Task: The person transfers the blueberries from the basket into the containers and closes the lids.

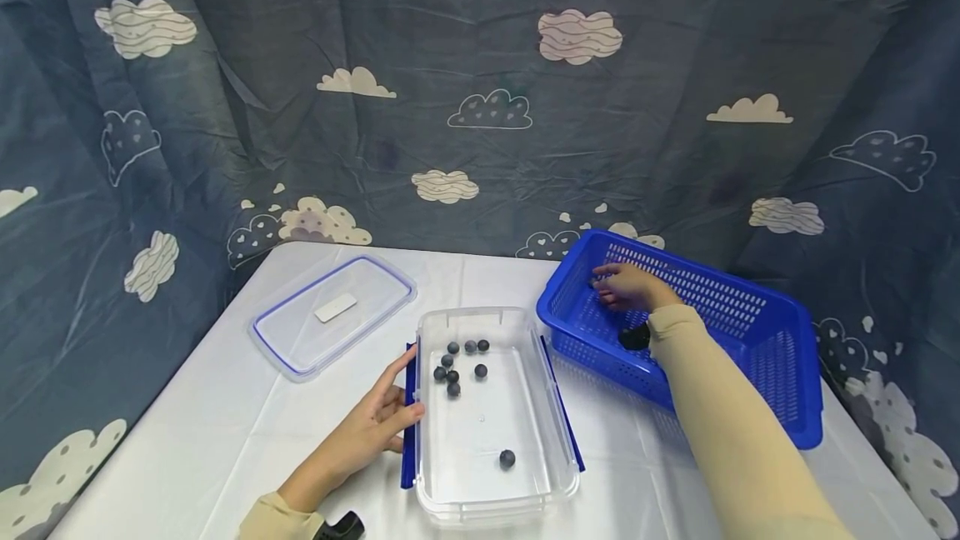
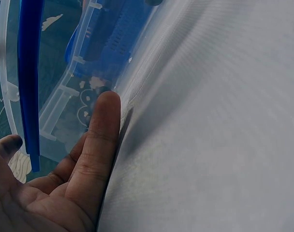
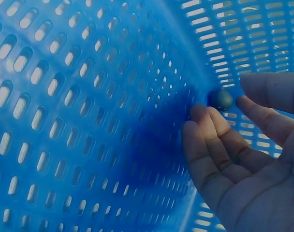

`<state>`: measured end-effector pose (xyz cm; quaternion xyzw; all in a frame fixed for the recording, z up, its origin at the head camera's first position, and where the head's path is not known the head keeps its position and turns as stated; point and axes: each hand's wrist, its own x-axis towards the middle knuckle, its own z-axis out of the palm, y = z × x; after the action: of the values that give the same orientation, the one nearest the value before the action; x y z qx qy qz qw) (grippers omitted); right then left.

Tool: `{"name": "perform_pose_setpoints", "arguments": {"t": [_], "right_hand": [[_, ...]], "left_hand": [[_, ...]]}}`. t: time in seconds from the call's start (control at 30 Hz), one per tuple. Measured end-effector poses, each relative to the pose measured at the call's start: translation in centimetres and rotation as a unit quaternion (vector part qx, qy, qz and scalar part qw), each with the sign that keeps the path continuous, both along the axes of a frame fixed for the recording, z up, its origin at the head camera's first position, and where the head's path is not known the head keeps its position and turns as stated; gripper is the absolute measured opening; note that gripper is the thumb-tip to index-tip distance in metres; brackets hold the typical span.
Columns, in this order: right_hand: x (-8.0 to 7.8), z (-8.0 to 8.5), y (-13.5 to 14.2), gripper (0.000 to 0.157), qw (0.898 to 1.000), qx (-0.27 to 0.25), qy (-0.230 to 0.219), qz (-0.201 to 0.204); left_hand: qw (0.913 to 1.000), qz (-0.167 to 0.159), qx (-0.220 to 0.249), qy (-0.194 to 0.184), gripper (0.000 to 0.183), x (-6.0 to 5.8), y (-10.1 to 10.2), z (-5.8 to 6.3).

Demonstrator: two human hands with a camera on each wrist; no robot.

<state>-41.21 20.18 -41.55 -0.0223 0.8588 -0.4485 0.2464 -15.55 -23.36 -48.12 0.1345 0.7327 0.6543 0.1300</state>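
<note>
In the head view a clear plastic container (image 1: 498, 513) with blue side latches stands at the near middle, several blueberries (image 1: 481, 371) on its floor. My left hand (image 1: 369, 423) rests against its left side, the thumb at the rim. In the left wrist view the extended fingers (image 2: 96, 145) lie along the outer wall below the blue latch (image 2: 30, 82). My right hand (image 1: 630, 286) reaches into the blue perforated basket (image 1: 780, 340). Its fingers are parted around a lone blueberry (image 3: 221, 99) near the basket's corner, with a gap showing beside the berry.
A clear lid (image 1: 375, 307) with a blue seal and a white label (image 1: 335, 307) lies flat at the back left of the white-covered table (image 1: 247, 440). Behind the table hangs a dark cloud-patterned curtain (image 1: 450, 40). The basket stands at the right, its long wall beside the container.
</note>
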Motion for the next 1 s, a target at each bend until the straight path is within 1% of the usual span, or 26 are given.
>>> {"name": "perform_pose_setpoints", "arguments": {"t": [0.27, 0.43, 0.57, 0.77, 1.0], "right_hand": [[-0.1, -0.2, -0.1, 0.056, 1.0, 0.024, -0.002, 0.004], [0.1, 0.2, -0.8, 0.054, 0.999, 0.048, 0.014, 0.004], [0.3, 0.5, -1.5, 0.049, 0.998, 0.062, 0.026, -0.001], [0.2, 0.6, -1.4, 0.041, 0.998, 0.05, 0.033, -0.004], [0.2, 0.8, -1.5, 0.036, 0.998, 0.04, 0.042, 0.012]], "left_hand": [[1.0, -0.002, -0.007, -0.001, 0.083, -0.2, 0.1, 0.1], [1.0, 0.003, -0.004, -0.004, 0.083, -0.2, 0.1, 0.1], [1.0, 0.0, 0.004, -0.001, 0.084, 0.0, 0.0, 0.0], [1.0, 0.0, 0.007, 0.003, 0.085, 0.1, 0.1, 0.1], [1.0, 0.003, 0.0, -0.001, 0.084, 0.0, 0.1, 0.0]]}}
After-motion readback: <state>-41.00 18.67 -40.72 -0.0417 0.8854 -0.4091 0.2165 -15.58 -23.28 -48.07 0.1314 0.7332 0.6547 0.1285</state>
